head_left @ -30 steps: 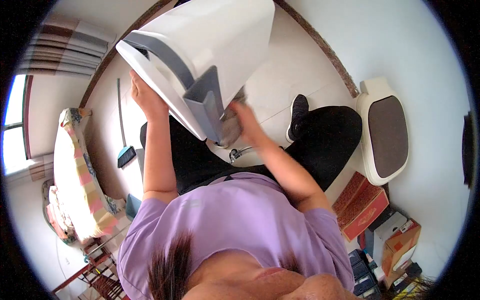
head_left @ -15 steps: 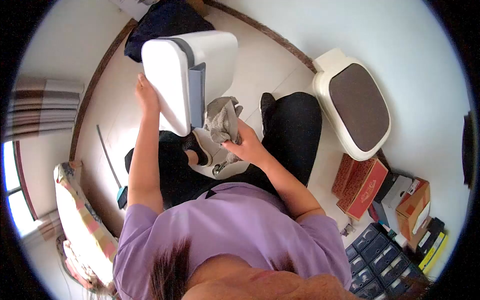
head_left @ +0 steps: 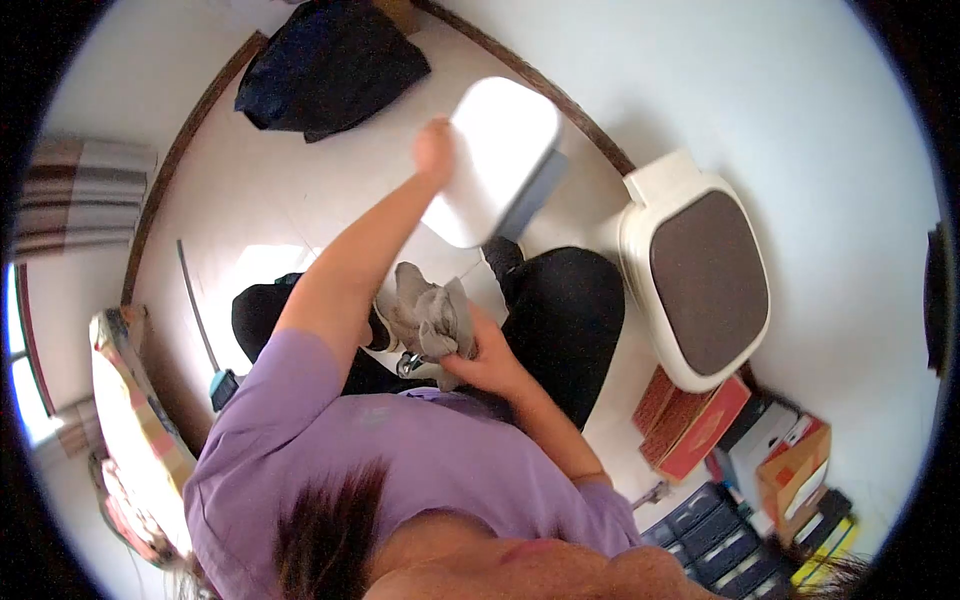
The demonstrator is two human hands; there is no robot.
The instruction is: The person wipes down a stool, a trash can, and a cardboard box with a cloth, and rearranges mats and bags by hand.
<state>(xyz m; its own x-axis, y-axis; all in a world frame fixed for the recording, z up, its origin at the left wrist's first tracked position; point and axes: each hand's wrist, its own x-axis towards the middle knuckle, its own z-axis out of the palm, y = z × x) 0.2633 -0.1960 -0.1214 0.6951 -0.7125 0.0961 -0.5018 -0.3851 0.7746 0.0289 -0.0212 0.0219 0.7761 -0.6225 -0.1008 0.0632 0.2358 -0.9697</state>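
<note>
Raised in front of me is a white box-shaped bin [head_left: 492, 165] with rounded corners and a grey panel along its right side. It is tilted and a little blurred. My left hand [head_left: 433, 152] is closed on its upper left edge, with the far fingers hidden behind it. Lower down, in front of my lap, my right hand [head_left: 488, 355] is closed around a crumpled grey cloth [head_left: 425, 312]. The cloth hangs apart from the bin. A small shiny metal piece [head_left: 408, 364] shows beside the cloth; I cannot make out what it belongs to.
A cream stool-like object with a brown top [head_left: 712, 280] stands at the right wall. Below it are a red carton [head_left: 695, 430], a brown box [head_left: 795, 475] and a dark compartment rack [head_left: 710, 540]. A dark bag [head_left: 330, 70] lies at the back; a thin-handled broom [head_left: 222, 388] is at left.
My left hand has swung the bin to the right and turned it. My right hand has drawn the cloth down and slightly left, closer to my body. The view has shifted somewhat.
</note>
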